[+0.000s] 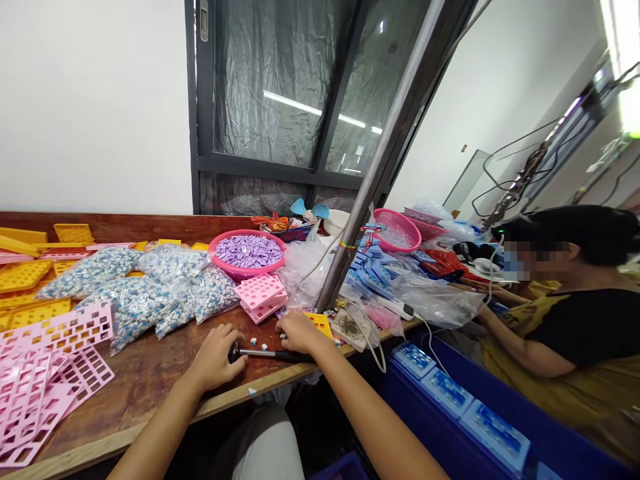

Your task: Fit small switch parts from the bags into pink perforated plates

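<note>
My left hand (219,357) rests at the table's front, thumb and fingers curled round the black round end of a metal rod tool (257,353). The rod lies flat, pointing right, and its dark handle (293,357) passes below my right wrist. My right hand (300,333) is bent down over the table, fingertips closed at a tiny white-and-blue piece that is partly hidden. Two loose white-and-blue pieces (265,347) lie between my hands, just behind the rod. Behind them sit stacked pink slotted plates (261,297). A yellow plate (320,325) lies beyond my right hand.
Clear bags of white-and-blue pieces (135,307) and a pink basket (216,259) of purple parts stand behind. Pink grid plates (40,393) cover the left. A slanted metal post (367,180) rises at right. A co-worker (560,320) sits beyond blue crates (425,427).
</note>
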Available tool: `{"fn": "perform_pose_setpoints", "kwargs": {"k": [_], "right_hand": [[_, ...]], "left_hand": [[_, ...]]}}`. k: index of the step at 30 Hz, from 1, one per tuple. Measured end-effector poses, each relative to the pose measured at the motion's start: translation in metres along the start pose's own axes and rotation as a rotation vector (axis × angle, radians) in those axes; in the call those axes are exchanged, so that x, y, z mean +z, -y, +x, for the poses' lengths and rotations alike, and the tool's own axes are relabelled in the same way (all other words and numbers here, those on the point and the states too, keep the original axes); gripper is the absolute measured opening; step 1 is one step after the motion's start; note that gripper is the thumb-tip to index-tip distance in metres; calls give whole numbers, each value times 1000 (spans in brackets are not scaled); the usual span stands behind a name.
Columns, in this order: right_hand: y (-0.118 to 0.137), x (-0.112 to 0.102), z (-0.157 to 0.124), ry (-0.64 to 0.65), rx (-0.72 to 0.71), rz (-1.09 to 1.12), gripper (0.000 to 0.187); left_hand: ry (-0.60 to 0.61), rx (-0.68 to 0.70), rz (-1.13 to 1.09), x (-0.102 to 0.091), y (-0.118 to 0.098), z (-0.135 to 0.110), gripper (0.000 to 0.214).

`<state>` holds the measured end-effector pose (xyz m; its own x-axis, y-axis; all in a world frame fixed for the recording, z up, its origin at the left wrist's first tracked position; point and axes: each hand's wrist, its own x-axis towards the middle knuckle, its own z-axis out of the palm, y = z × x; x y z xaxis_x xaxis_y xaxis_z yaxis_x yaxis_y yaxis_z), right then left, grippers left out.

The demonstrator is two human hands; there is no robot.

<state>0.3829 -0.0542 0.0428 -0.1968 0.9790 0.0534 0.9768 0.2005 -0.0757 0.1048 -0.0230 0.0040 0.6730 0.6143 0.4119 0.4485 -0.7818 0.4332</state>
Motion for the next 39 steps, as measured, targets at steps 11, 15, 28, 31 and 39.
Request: {"fn": "perform_pose_setpoints", "kwargs": {"k": [11,15,28,31,39], "right_hand": [[48,22,16,-115,-66,301,30],[56,34,21,-140,-52,443,33],[12,29,17,-472,363,272,31],[1,30,22,-481,436,169,61],[-18,33,49,-511,508,106,45]], "left_hand": [[76,62,48,7,-7,-2,44],[35,-8,61,8,2,-1,53],[-90,-190,118,10,13,1,36],[-127,-268,184,13,9,21,49],[-179,-430,279,48,-11,99,122]]}}
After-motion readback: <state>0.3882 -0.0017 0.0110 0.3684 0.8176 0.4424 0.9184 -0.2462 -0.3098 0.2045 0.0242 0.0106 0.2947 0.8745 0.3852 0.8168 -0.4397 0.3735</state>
